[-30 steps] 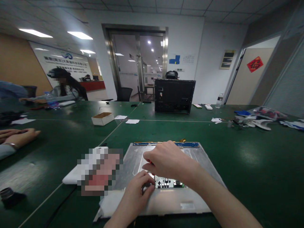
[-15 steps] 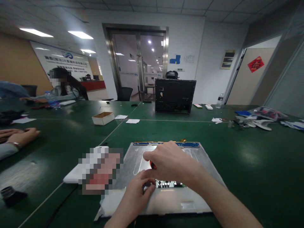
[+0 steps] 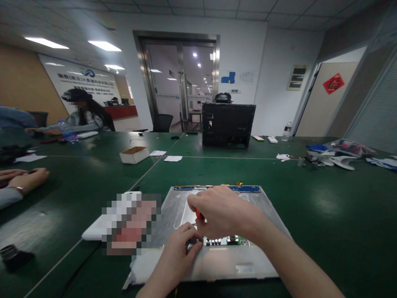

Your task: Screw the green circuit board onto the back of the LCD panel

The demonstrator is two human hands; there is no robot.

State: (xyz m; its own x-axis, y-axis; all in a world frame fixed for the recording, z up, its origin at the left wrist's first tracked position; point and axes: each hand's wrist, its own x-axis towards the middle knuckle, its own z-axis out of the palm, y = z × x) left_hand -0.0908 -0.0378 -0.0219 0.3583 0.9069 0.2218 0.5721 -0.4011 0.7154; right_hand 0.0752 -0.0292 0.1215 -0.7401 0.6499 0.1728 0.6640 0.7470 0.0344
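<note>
A flat metal-backed display panel [image 3: 263,260] lies on the green table in front of me. Along its far edge runs a blue circuit strip [image 3: 249,189], and a green circuit board [image 3: 218,241] shows near its middle, partly under my hands. My right hand [image 3: 225,211] is wrapped round a red and black screwdriver [image 3: 199,214] held above the board; most of the tool is hidden. My left hand [image 3: 182,246] rests at the board's left end, thumb and fingers closed round something dark that I cannot make out.
A white case [image 3: 99,228] and a blurred-out item lie left of the panel. Farther off are an open box [image 3: 135,155], papers [image 3: 173,158], a black monitor housing [image 3: 228,126] and loose parts [image 3: 325,159]. Another person's hands [image 3: 29,179] rest at left.
My right hand has turned slightly about the screwdriver, its thumb side shifting and showing more of the handle. A little more of the board shows. My left hand stays put.
</note>
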